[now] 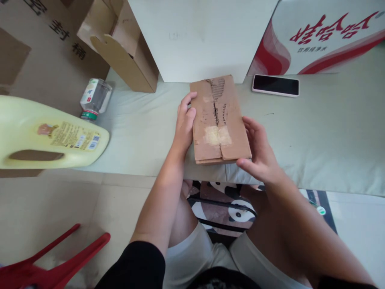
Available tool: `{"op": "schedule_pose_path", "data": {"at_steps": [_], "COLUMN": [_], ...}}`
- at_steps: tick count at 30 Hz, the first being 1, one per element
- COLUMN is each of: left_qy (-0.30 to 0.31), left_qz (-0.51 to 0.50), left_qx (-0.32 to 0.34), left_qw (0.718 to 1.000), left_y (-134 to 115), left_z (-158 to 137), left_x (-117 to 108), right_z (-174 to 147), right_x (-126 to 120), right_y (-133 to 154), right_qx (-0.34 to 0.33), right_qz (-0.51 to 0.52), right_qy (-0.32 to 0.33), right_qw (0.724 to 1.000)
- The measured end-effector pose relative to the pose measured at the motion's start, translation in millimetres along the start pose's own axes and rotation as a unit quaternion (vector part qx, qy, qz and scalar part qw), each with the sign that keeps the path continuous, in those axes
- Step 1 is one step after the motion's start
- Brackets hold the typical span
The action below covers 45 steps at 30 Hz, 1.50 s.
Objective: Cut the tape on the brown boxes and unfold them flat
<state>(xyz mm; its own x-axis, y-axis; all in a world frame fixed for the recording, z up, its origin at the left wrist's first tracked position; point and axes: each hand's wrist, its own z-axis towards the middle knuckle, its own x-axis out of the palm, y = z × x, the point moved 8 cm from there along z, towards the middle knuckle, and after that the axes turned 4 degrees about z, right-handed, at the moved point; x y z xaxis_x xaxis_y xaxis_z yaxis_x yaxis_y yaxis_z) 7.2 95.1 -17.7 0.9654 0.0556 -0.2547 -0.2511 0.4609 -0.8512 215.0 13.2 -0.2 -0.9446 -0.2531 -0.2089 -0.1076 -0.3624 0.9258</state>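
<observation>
Cardboard box (207, 116) is between both hands over the pale cloth (331, 136), long axis pointing away from body, far end canted slightly left; left hand (185, 120) grips left side, right hand (260, 150) near-right corner, neither nearer.

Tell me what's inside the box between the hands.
It can't be seen: the box is shut, covering any contents. Its top shows a pale patch and a dark seam.
</observation>
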Motion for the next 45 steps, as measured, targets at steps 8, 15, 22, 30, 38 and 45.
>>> {"op": "schedule_pose_path", "data": {"at_steps": [8, 15, 22, 30, 38, 45], "left_qy": [0.001, 0.005, 0.003, 0.011, 0.010, 0.011], "left_qz": [-0.003, -0.010, 0.002, 0.005, 0.008, 0.015], "left_qx": [0.001, 0.006, 0.008, 0.008, 0.014, 0.004], "left_qw": [1.000, 1.000, 1.000, 1.000, 1.000, 1.000], "left_y": [0.4, 1.7, 1.2, -0.7, 1.1, 3.5], "left_z": [1.5, 1.5, 1.3, 0.4, 1.2, 1.2], "left_x": [2.0, 2.9, 3.0, 3.9, 3.6, 3.7], "right_z": [-4.0, -4.6, -4.3, -5.2, -5.8, -5.6], "right_x": [0.6, -3.6, -3.7, -4.3, -4.6, -4.2], "right_y": [1.8, 1.5, 2.2, -1.5, -1.9, -0.9], "right_qx": [-0.015, -0.016, -0.003, 0.011, 0.012, 0.019], "right_qz": [0.023, 0.034, 0.000, -0.001, 0.006, 0.008], "right_qy": [-0.017, -0.022, -0.028, -0.026, -0.023, -0.020], "right_qw": [0.999, 0.999, 1.000, 1.000, 1.000, 1.000]}}
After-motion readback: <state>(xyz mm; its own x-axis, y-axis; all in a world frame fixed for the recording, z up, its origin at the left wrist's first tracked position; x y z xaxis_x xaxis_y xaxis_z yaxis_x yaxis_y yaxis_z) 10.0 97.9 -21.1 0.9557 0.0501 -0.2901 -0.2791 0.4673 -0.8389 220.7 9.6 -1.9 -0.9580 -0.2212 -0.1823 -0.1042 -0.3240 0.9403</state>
